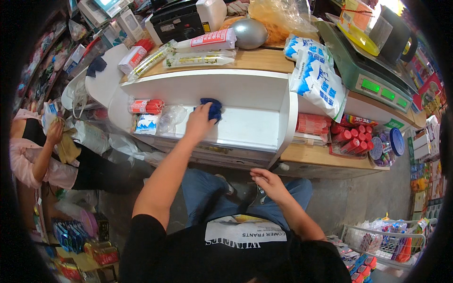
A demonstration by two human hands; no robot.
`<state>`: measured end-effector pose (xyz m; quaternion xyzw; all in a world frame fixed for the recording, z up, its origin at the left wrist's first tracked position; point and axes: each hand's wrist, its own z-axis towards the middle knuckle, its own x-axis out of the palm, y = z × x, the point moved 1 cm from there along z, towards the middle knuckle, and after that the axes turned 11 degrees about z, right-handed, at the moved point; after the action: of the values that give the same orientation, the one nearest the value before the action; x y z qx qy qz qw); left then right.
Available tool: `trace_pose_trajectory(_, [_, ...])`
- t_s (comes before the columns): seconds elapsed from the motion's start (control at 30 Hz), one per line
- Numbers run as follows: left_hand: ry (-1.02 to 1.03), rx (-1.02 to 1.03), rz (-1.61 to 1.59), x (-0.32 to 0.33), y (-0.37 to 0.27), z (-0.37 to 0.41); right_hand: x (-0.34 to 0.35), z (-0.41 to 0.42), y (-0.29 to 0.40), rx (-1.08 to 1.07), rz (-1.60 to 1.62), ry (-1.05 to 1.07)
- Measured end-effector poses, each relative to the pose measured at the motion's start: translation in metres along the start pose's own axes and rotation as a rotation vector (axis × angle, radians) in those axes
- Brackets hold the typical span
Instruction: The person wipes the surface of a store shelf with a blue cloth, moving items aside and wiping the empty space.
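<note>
My left hand (201,122) reaches into a white shelf compartment (247,123) in the counter and presses a crumpled dark blue cloth (215,110) against its floor, near the back wall. To the left of that hand lie a bundle of red candles (147,106), a blue-and-white packet (146,124) and a clear plastic bag (171,118). Nothing is in my right hand (269,183), which hovers above my knees in front of the counter, its fingers loosely bent and apart.
On the countertop are wrapped candles (200,58), white packets (318,79) and a green weighing scale (371,78). A lower ledge at right holds red tubes (354,138) and a blue-lidded jar (385,148). Another person (46,148) is at the left; a wire basket (385,244) stands lower right.
</note>
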<state>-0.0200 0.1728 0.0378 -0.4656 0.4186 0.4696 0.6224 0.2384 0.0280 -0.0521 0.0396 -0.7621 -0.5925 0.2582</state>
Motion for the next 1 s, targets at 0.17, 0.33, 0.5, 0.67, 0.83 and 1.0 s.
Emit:
trace_pose_trajectory(0.17, [-0.112,0.103,-0.017,0.024,-0.079,0.004,-0.038,-0.041,-0.027,0.165,0.105,-0.163])
trace_pose_trajectory(0.33, [-0.071,0.261,-0.154,0.041,-0.139,0.016,-0.04,-0.045,-0.031,0.16,0.045,-0.101])
trace_pose_trajectory(0.5, [0.192,0.319,-0.164,0.03,-0.146,0.03,-0.028,-0.031,-0.029,0.124,0.013,-0.014])
trace_pose_trajectory(0.67, [0.513,0.547,-0.115,0.001,-0.135,0.024,-0.022,-0.034,-0.026,0.114,-0.034,-0.003])
trace_pose_trajectory(0.83, [0.719,0.911,-0.205,0.001,-0.125,0.026,-0.026,-0.045,-0.023,0.184,-0.032,-0.074])
trace_pose_trajectory(1.0, [0.585,0.92,-0.369,0.001,-0.124,0.03,-0.029,-0.052,-0.018,0.142,-0.038,-0.122])
